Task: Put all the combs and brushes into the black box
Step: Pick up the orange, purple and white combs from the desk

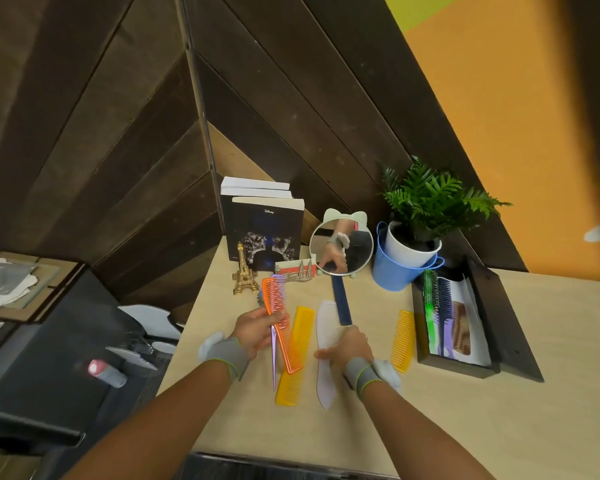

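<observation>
Bare forearms; grey wristband [226,355] with green edging, white pod on each wrist; ring on right hand [352,346].

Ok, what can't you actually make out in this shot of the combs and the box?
- Head view: the brown comb in the black box is blurred, so its teeth are unclear.
- The blue comb runs behind the mirror; its far end is hidden.
- The right hand covers the white comb's middle, so the grip is unclear.

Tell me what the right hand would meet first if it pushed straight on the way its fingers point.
The right hand points up and left across the white comb it grips. Straight on, it would likely meet the large yellow comb lying beside it, though depth is uncertain.
</observation>
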`<state>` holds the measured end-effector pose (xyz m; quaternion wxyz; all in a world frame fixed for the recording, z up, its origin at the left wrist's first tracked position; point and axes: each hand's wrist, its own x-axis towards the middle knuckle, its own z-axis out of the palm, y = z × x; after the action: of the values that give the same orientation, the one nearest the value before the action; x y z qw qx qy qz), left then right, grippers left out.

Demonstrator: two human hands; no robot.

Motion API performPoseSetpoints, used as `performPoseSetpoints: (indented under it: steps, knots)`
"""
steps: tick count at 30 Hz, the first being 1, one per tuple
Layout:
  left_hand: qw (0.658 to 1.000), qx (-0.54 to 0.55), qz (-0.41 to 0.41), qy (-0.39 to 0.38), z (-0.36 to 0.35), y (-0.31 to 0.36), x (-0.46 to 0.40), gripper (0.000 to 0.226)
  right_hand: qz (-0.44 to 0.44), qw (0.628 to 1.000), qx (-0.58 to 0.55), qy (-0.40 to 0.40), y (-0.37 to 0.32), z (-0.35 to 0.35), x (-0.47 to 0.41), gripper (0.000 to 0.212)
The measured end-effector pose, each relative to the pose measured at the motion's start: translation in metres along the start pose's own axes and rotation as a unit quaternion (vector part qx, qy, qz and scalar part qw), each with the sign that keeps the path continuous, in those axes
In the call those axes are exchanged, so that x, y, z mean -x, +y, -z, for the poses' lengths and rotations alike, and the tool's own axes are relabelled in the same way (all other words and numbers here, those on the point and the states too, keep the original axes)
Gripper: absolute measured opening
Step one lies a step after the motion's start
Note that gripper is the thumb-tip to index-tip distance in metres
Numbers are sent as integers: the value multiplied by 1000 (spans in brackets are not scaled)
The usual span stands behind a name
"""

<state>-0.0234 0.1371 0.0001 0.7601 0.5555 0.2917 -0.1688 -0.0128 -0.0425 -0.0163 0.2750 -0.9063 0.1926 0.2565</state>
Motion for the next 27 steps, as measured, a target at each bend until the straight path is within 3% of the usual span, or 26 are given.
performPoseSetpoints:
  steps: [11, 15, 18, 27]
  knots:
    - [1000, -17, 2, -9, 1, 4, 2, 37, -32, 995, -88, -32, 2, -1, -8, 71]
    - [999, -25, -1, -21, 1, 4, 1, 40, -1, 992, -126, -27, 6, 1, -13, 22]
    - [999, -28, 3, -39, -4, 5, 2, 41, 15, 986, -168, -15, 9, 5, -16, 40]
    - [991, -82, 12, -104, -39, 5, 3, 36, 22, 938, -342, 45, 24, 47, -9, 36]
